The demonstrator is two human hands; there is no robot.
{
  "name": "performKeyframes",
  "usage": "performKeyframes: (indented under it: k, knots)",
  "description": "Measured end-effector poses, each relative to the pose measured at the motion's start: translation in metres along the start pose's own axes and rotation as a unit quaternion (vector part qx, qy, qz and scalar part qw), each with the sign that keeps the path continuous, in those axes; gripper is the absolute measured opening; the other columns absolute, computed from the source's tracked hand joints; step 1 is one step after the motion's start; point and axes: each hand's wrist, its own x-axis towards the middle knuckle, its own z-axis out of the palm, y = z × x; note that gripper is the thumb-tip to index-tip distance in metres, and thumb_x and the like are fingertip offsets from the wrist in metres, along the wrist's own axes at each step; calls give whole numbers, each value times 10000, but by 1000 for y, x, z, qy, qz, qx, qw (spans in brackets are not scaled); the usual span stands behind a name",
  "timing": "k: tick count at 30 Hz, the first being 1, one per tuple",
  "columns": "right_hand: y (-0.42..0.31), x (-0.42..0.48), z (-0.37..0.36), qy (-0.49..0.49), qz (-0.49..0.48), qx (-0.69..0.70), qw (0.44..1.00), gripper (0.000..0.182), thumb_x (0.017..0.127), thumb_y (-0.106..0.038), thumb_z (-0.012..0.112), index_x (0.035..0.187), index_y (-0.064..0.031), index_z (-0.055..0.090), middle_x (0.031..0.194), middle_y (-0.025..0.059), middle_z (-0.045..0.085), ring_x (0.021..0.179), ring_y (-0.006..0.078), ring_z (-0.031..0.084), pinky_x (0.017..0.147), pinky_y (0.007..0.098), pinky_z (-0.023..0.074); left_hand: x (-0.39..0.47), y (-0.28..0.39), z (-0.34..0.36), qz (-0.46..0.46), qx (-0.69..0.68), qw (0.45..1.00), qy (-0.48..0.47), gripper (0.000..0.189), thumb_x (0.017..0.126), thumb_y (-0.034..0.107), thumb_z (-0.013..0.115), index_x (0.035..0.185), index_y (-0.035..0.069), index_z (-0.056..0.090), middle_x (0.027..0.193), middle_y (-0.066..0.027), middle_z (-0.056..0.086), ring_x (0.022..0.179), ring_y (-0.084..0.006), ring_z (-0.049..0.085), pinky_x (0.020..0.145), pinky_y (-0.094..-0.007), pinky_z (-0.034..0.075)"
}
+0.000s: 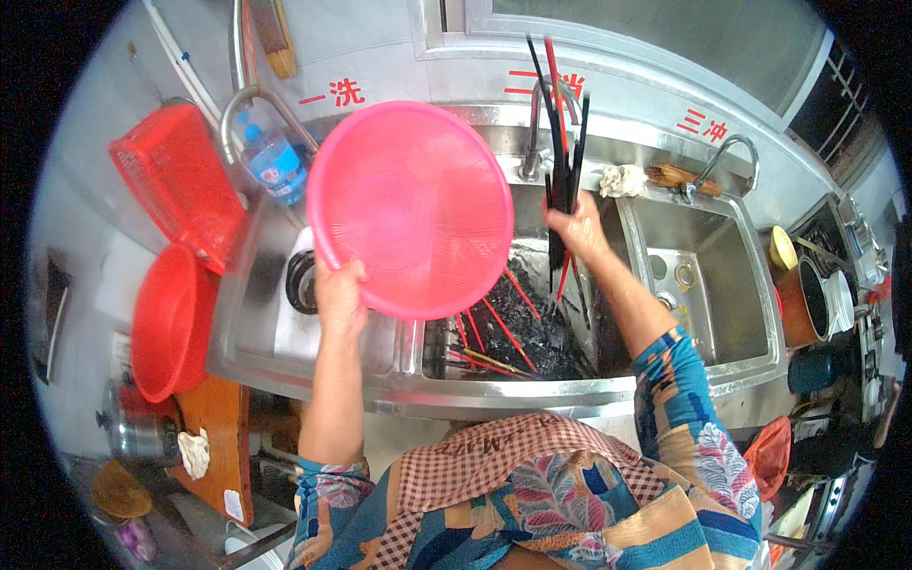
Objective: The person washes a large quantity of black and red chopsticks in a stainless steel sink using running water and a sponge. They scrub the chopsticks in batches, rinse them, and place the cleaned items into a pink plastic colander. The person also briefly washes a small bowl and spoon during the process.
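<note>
My left hand [342, 299] grips the rim of a round pink plastic colander [410, 206], tilted so that its inside faces me. The colander hides part of the left and middle basins. In my right hand [581, 224] a bundle of black and red chopsticks [563, 171] stands roughly upright above the middle sink basin [616, 335]. More chopsticks [506, 328], red, black and a few yellowish, lie in that basin, which looks wet and has many dark sticks in it. Motion blurs the held bundle slightly.
A faucet [531, 157] rises behind the middle basin. The right basin [727, 306] has its own faucet [734, 146]. A blue liquid bottle [274, 167], a red basket [178, 178] and a red basin [167, 320] stand left. A white cloth [622, 181] lies on the back ledge.
</note>
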Motion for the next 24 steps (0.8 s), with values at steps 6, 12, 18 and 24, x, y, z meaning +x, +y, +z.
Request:
performKeyframes:
  k: [6,12,18,24]
  knots:
    - [-119,67,-13,51,6,15,999,205,659,-76,590,852,-34,538,662,22,538,607,107,509,570,259,419,-3,-61,65,-14,-7,998,-60,761,588,-161,393,1308,75,324,1014,-85,552,737,-143,553,537,-225,449]
    - [-34,21,22,-32,122,-17,992,529,634,-175,708,1095,-12,505,934,127,611,898,215,568,838,318,431,-1,-118,65,-91,-50,992,-70,790,582,-180,387,1319,101,336,1049,-89,554,614,-108,518,424,-210,387]
    - [25,-8,21,-83,162,-163,970,819,675,-309,733,1293,50,334,1249,234,450,1162,267,451,972,327,353,-26,-147,56,-149,-53,984,-86,796,522,-180,363,1278,70,384,1141,-82,531,832,-182,547,553,-249,457]
    - [-28,7,-54,36,42,145,988,192,788,15,459,901,-38,606,861,56,633,723,118,592,597,228,469,-18,-106,38,-125,-81,989,-24,766,523,-151,419,1262,46,380,1078,-81,538,820,-185,540,562,-248,462]
